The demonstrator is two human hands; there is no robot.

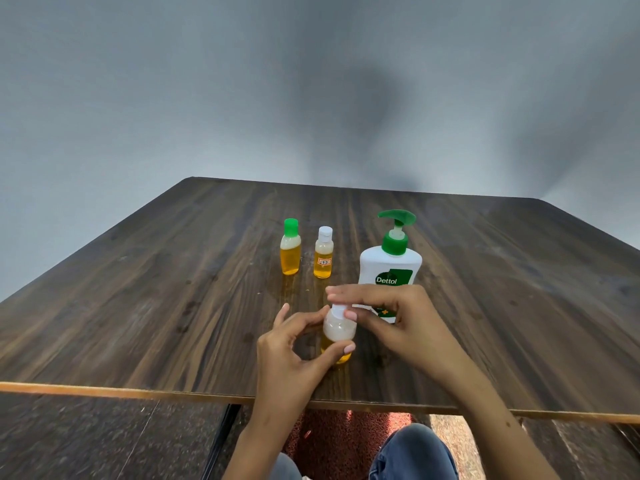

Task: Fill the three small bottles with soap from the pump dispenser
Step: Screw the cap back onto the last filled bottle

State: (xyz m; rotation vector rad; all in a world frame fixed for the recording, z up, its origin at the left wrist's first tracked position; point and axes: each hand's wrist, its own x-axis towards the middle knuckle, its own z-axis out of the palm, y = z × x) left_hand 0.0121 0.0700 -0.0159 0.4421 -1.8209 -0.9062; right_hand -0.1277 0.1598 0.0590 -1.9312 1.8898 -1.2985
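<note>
Capping bottle 3 at the bench's near edge

My left hand (294, 355) grips the small bottle (338, 336); my right hand (391, 317) pinches its white cap (337, 310), the pump dispenser (390, 268) just behind and 2 filled bottles (290, 247) beyond.

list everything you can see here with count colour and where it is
pump dispenser: 1, white body with green pump head and green label, on the table right of centre, behind the right hand
green-capped small bottle: 1, clear with orange soap, capped, far left of the row
white-capped small bottle: 1, clear with orange soap and a small white label, capped, between the green-capped one and the dispenser
held small bottle: 1, clear with orange soap low in it and a white cap, nearest the table's front edge
table: 1, dark wood grain with a lighter front edge
wall: grey, behind the table
left hand: 1, grips the held bottle's body
right hand: 1, fingers pinch its cap
</note>
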